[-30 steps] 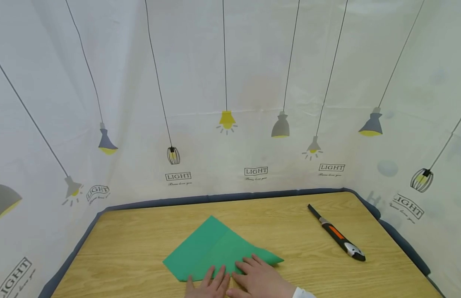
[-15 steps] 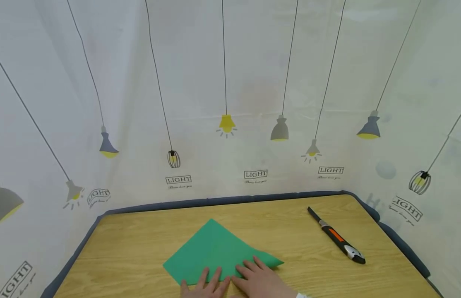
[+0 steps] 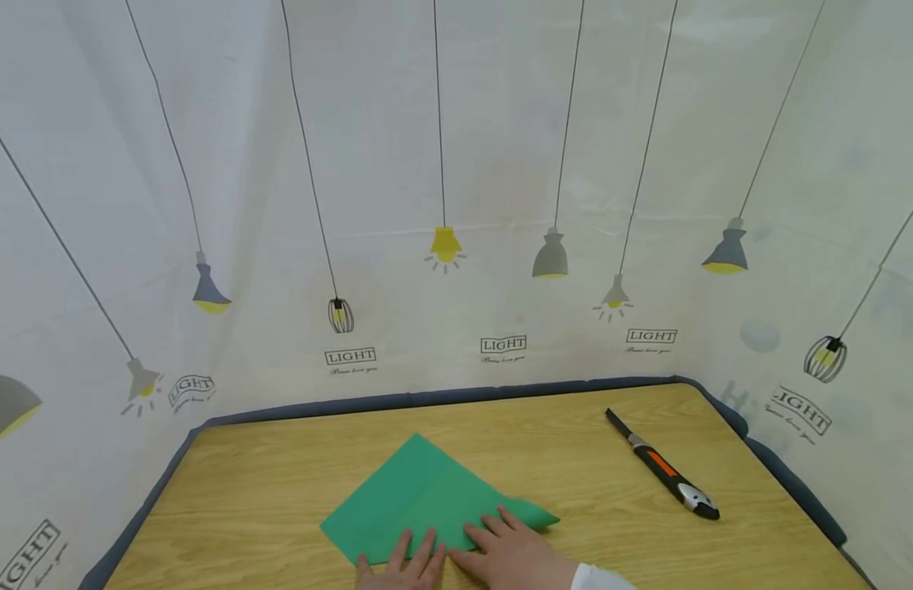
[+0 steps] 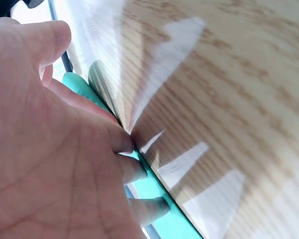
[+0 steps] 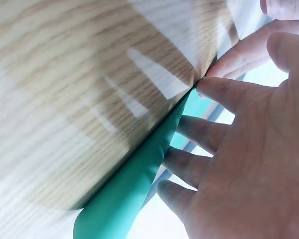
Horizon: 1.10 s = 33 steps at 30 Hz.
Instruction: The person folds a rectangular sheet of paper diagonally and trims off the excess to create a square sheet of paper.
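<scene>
A sheet of green paper [image 3: 427, 500], folded over along its near edge, lies on the wooden table. Its right end puffs up into a loose roll that tapers to a point. My left hand [image 3: 403, 569] rests its spread fingertips on the paper's near edge, left of the middle. Close beside it, my right hand [image 3: 519, 555] presses the folded edge with spread fingers. In the right wrist view the green fold [image 5: 132, 184] bulges up beyond the right fingers. The left wrist view has the left fingertips [image 4: 157, 206] on the thin green strip along the edge.
A utility knife [image 3: 666, 467] with a black and orange handle lies on the right of the wooden table [image 3: 243, 492]. A pale curtain [image 3: 397, 164] printed with hanging lamps surrounds the table's back and sides.
The left hand has slid slightly left along the near edge and its fingers have spread. The right hand stays on the fold. The paper lies about the same; the head view shifts a little.
</scene>
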Available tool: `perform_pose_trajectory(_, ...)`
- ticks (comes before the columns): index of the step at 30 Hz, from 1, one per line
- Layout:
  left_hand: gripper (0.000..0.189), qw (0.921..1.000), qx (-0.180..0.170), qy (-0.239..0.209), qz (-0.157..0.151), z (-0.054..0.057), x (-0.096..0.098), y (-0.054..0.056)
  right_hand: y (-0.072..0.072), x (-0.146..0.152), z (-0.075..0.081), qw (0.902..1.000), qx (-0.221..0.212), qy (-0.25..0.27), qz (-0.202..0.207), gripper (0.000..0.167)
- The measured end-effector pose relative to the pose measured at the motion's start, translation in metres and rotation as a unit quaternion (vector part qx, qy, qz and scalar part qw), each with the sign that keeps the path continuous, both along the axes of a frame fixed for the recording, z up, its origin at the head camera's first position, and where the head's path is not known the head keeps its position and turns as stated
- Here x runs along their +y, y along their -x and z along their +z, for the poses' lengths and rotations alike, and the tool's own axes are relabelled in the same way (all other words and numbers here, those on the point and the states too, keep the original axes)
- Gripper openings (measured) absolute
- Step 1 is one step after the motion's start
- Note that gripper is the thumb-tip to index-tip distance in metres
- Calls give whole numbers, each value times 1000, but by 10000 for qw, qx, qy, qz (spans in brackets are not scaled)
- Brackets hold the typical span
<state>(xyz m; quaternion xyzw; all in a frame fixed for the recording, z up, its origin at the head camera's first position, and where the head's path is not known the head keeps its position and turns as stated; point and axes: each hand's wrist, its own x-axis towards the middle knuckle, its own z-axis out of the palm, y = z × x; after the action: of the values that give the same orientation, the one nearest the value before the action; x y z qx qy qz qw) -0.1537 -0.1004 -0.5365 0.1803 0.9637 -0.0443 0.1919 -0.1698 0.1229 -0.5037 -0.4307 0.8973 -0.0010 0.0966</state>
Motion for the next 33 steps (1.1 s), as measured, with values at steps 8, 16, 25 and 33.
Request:
perform_pose_trajectory(8,82,9999,-95,-102,58,3,-1,-1,0,-2,1,9999,55,-79,-56,66)
perform_pose_trajectory(16,81,9996,-179,-163,115,6,1,0,-2,-2,0,9996,170,76,-201,58)
perform_pose_trajectory(25,77,9998,-155,-100,26,10,1,-3,-6,4,1,9985,-27,382,-398,54)
perform_pose_trajectory(33,78,9999,-85,51,-99,9,-1,-3,-8,14,-3,9970,194,572,-493,54)
